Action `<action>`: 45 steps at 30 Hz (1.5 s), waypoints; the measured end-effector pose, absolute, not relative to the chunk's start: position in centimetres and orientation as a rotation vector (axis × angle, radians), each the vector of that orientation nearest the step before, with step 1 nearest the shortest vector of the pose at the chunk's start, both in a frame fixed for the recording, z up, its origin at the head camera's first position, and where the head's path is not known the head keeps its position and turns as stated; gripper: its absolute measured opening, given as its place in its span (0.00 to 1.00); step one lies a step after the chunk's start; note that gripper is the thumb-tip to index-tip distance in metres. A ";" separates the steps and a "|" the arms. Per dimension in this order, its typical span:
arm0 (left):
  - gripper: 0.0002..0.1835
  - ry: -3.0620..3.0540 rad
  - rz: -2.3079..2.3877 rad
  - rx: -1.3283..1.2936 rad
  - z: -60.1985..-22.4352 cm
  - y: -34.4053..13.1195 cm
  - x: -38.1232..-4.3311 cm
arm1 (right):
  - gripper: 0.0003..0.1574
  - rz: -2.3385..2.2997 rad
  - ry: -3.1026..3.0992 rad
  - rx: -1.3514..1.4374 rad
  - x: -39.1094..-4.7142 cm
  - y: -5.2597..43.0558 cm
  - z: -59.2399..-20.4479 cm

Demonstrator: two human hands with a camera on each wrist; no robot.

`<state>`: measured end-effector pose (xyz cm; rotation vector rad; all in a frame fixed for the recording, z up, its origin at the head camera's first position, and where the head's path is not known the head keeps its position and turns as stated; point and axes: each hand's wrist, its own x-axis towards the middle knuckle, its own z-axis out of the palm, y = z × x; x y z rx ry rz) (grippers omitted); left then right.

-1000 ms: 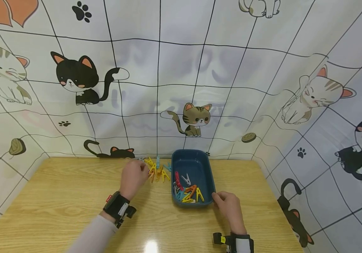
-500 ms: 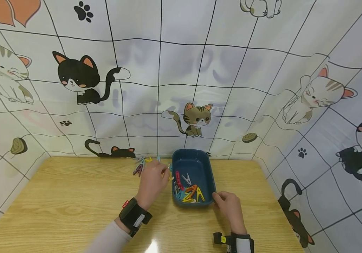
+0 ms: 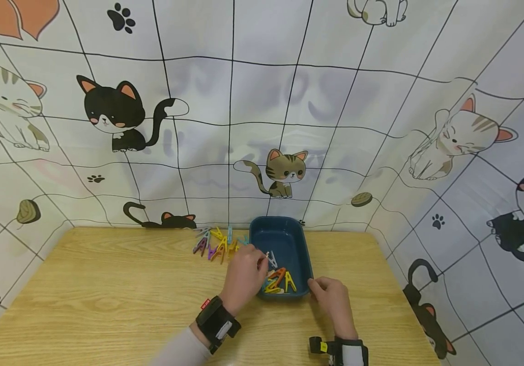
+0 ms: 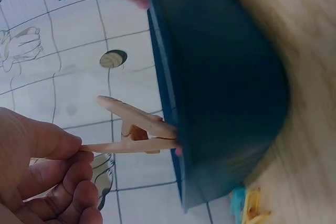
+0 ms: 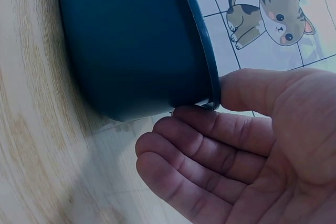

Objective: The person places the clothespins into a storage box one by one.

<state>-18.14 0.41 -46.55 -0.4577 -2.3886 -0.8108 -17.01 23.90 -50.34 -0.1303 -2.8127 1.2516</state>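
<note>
My left hand (image 3: 245, 272) pinches a pale peach clothespin (image 4: 139, 135) by one leg between thumb and forefinger. In the left wrist view the clothespin's far end overlaps the rim of the dark blue bin (image 4: 231, 77). With thumb and forefinger, my right hand (image 3: 332, 302) grips the bin's rim at its near right corner; its other fingers curl below the rim in the right wrist view. Inside the bin lie several clothespins, among them an orange clothespin (image 3: 278, 275), a yellow clothespin (image 3: 290, 281) and a grey clothespin (image 3: 272, 260). My left hand hides part of this pile.
Left of the bin, at the table's back edge, lies a heap of clothespins, with a purple clothespin (image 3: 200, 246) and a yellow clothespin (image 3: 216, 233) among them. A cat-printed cloth (image 3: 198, 127) hangs behind the wooden table (image 3: 120, 284) and along both sides.
My left hand has gone from the heap of clothespins rightward to the bin's left rim, now with a peach clothespin. My right hand stays at the bin's corner.
</note>
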 end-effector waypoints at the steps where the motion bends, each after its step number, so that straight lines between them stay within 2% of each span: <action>1: 0.11 -2.397 -0.818 -0.454 -46.7 0.6 -18.2 | 0.16 1.251 -2.812 -0.130 -17.0 23.9 -50.3; 18: 0.15 -2.475 -0.869 -0.417 -47.5 1.8 -18.5 | 0.16 1.223 -2.814 -0.096 -17.0 23.9 -50.4; 23: 0.13 -2.464 -0.882 -0.411 -47.6 1.2 -18.4 | 0.16 1.237 -2.815 -0.110 -17.0 23.9 -50.3; 35: 0.09 -2.489 -0.842 -0.311 -47.8 -2.0 -18.4 | 0.17 1.244 -2.811 -0.118 -17.1 23.9 -50.5; 45: 0.09 -2.479 -0.779 -0.219 -49.0 -5.4 -19.2 | 0.17 1.249 -2.820 -0.130 -17.1 23.9 -50.5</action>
